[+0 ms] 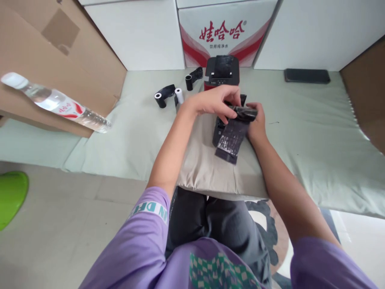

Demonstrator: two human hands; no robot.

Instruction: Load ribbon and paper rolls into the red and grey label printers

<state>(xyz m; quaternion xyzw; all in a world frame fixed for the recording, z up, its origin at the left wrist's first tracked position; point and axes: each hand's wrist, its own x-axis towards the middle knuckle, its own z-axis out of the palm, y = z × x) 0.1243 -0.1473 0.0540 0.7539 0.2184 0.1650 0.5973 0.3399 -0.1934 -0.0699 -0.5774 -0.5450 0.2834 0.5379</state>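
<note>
Both hands, left hand [215,103] & right hand [255,120], pinch black ribbon [233,134]; box [224,34] reads 娃哈哈.

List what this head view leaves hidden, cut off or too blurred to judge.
- Black device: mostly covered by both hands and the black film strip.
- Left hand, right hand: fingertips overlap, so the grip is unclear.
- Water bottle: blurred label.
- Printer: its lower front is behind the left hand.

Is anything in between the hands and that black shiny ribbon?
Nothing visible is. The left hand pinches the top of the black ribbon and the right hand holds its right end, so both already touch it. The loose strip hangs down over a black device on the beige cushion.
</note>
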